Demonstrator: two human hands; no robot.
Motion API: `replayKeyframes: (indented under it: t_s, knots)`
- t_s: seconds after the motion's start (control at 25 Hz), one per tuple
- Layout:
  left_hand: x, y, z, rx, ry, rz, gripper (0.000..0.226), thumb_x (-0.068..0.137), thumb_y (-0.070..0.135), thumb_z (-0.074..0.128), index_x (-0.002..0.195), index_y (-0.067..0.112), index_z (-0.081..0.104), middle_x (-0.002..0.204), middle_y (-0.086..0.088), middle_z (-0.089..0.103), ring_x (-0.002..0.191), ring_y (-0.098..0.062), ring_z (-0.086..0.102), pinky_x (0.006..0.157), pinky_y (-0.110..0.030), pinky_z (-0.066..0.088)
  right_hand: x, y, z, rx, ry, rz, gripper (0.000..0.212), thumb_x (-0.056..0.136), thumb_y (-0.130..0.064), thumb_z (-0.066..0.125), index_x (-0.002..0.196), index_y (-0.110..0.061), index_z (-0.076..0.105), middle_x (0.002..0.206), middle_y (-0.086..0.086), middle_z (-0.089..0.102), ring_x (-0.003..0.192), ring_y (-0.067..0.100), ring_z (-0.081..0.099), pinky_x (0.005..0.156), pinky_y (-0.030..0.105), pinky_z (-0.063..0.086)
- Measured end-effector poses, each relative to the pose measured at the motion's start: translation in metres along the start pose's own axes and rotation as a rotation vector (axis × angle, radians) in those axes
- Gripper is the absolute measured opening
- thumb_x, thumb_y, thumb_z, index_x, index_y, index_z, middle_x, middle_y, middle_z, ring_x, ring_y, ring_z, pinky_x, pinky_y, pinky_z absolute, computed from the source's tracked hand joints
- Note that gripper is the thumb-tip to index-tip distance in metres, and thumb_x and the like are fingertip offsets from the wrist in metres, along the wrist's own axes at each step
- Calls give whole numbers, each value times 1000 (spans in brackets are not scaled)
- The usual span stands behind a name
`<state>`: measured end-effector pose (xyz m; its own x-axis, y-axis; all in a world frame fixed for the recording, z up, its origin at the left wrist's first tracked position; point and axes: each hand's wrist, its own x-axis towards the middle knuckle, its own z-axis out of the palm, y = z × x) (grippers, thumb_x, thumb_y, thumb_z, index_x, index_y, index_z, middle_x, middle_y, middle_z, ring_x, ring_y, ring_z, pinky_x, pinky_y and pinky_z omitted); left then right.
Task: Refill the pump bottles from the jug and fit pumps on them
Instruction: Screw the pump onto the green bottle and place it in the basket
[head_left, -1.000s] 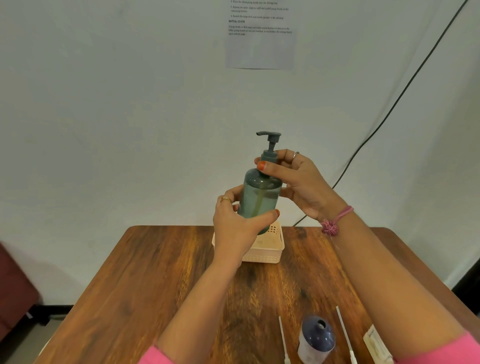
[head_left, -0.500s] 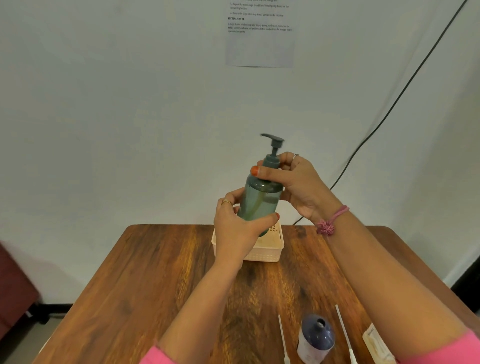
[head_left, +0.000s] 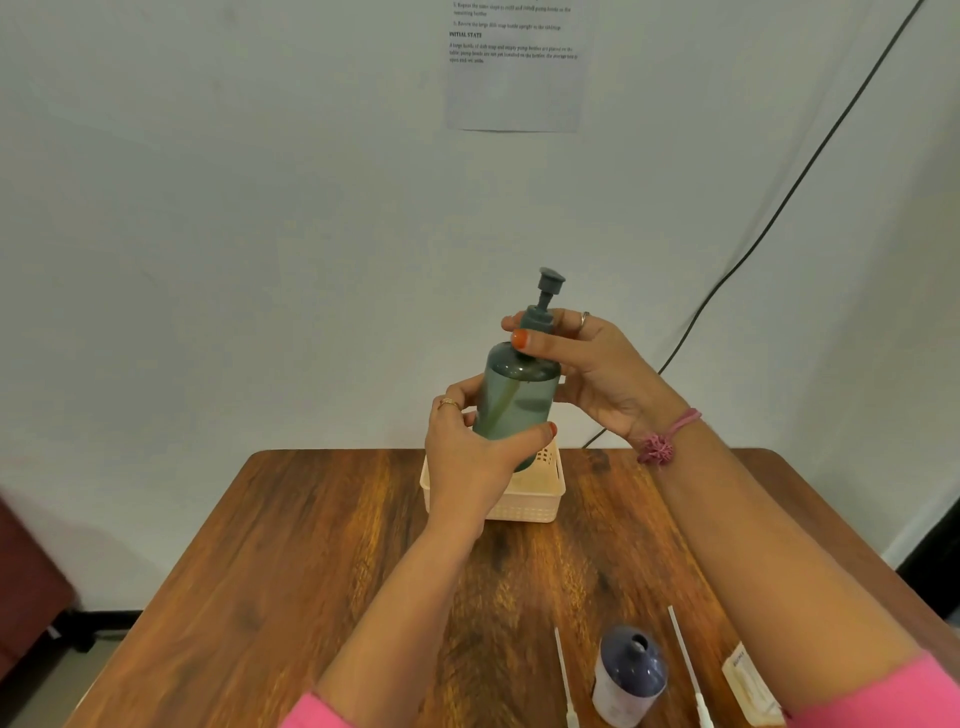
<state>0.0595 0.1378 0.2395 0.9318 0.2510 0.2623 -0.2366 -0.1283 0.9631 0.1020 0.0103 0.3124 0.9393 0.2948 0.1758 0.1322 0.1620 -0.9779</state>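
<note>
Wooden tabletop (head_left: 322, 571) beneath both grips. Cream basket (head_left: 540, 499) just below and behind the left grip. Green pump bottle (head_left: 519, 395), raised, slightly tilted, clasped around its lower body by the left hand (head_left: 467, 457). Right hand (head_left: 587, 364) pinches the pump (head_left: 543, 306) collar at the bottle's neck. Dark-capped bottle (head_left: 628, 675) stands near the forearms, well below the grips.
</note>
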Motion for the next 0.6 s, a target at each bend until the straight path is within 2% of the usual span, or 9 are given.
replayKeyframes:
  t_s: [0.12,0.24,0.32,0.48,0.6]
  knots:
    - [-1,-1,2,5,-6,-3,70,57,30,90,113,34,47,110,15,51,96,4,50,79,-24,52,3,5,5,4,36,14,52,60,-26,80,107,-11,63,98,1,71,91,16,67,82,40,56]
    - [-2,-1,2,-5,-12,-10,70,58,29,89,113,34,46,109,16,50,96,3,50,75,-19,49,1,4,-1,40,-75,27,41,74,-19,71,114,-14,63,114,-2,67,100,13,64,88,40,53]
    - [-2,-1,1,-6,-9,-7,71,58,29,89,114,33,47,111,14,51,96,3,50,74,-17,49,2,5,-2,44,-75,4,33,78,-11,68,111,-9,65,117,2,66,103,17,63,90,42,53]
    - [-3,-2,1,-9,0,-15,72,57,28,90,116,29,49,115,10,54,97,2,51,77,-21,51,7,10,8,31,19,5,56,61,-25,79,111,-7,62,101,4,69,91,16,66,79,34,56]
    - [-3,-2,-1,-13,2,-17,70,58,27,90,114,30,49,113,11,53,95,3,51,74,-18,49,7,13,2,9,-73,25,47,70,-21,77,115,-15,63,113,-2,67,100,13,64,87,37,54]
